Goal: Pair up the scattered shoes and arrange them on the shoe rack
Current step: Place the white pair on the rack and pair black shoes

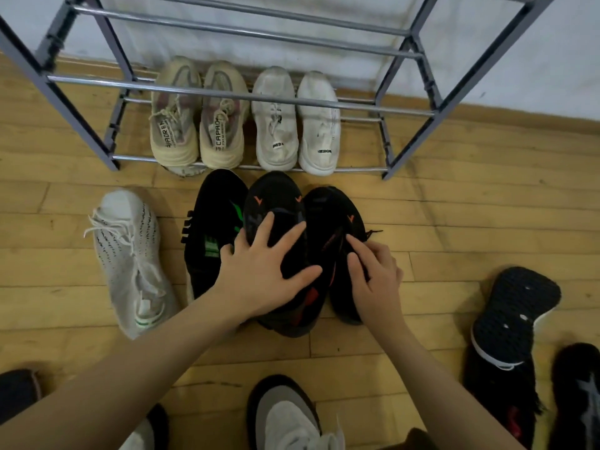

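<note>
Resting flat with fingers spread, the left hand (259, 274) is laid on a black orange-marked sneaker (276, 203). Its matching black sneaker (331, 216) is pinched at the laces by the right hand (373, 274), beside the grey metal shoe rack (227, 94).

— Where are our arms?
— Both stretched forward and down, forearms bare. Our left hand (259, 271) lies flat, fingers spread, palm down.
— And the other?
— Our right hand (373, 271) is curled, fingertips pinching, wrist bent inward, just beside the left.
</note>
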A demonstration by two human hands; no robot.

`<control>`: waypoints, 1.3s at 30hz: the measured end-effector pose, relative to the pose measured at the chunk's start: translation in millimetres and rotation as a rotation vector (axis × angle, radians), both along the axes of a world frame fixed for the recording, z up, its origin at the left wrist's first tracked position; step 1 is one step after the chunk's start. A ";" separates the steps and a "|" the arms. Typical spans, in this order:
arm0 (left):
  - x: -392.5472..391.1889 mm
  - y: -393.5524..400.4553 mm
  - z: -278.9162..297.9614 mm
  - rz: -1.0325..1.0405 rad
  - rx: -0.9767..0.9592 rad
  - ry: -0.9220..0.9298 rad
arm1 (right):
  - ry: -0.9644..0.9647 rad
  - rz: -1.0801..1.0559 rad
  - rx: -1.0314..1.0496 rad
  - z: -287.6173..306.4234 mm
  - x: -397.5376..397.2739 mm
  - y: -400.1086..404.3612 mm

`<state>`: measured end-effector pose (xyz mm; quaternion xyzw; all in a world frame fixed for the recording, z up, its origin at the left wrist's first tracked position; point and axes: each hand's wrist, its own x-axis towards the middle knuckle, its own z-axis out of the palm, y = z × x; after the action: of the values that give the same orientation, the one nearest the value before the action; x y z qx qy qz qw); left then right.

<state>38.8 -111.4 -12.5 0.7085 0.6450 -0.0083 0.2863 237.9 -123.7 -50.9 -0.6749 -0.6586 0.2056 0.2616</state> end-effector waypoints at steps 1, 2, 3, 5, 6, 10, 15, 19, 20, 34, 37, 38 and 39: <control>4.6 -5.5 -1.2 -0.018 -0.033 0.043 | -0.004 -0.018 -0.039 -5.1 7.9 -4.7; 8.2 -10.8 -2.6 -0.031 -0.047 0.076 | -0.020 -0.029 -0.087 -10.6 14.7 -9.1; 10.8 -15.1 -3.5 -0.040 -0.040 0.099 | -0.052 -0.029 -0.140 -16.6 20.3 -13.1; 13.6 -19.0 -5.7 -0.038 0.006 0.103 | -0.143 0.002 -0.262 -27.6 27.6 -20.0; 14.1 -18.9 -7.1 -0.029 0.035 0.088 | -0.174 0.030 -0.312 -31.9 29.5 -22.5; 8.5 -16.6 -11.9 -0.008 0.137 0.004 | -0.249 0.121 -0.394 -39.9 21.6 -24.8; 4.2 -20.5 -12.3 0.013 0.198 -0.012 | -0.315 0.176 -0.362 -46.2 24.9 -24.2; 11.4 -32.2 -13.7 0.014 0.234 0.055 | -0.323 0.227 -0.240 -53.5 33.5 -27.3; 11.2 -33.6 -15.4 0.006 0.242 0.051 | -0.344 0.243 -0.216 -55.2 36.6 -28.0; 8.8 -32.0 -17.1 0.032 0.495 -0.145 | -0.409 0.141 -0.052 -28.6 54.2 -36.4; 9.9 -32.7 -9.3 0.003 0.573 -0.155 | -0.399 0.103 -0.039 -15.2 53.1 -41.1; 10.6 -31.9 -6.7 0.001 0.584 -0.161 | -0.380 0.075 -0.033 -10.6 52.1 -43.0; 11.7 -30.7 -4.1 0.003 0.585 -0.169 | -0.360 0.043 -0.026 -6.0 50.7 -44.8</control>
<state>50.5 -142.1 -16.7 0.7581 0.5951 0.2372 0.1225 288.6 -168.5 -56.8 -0.6900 -0.7064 0.0954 0.1261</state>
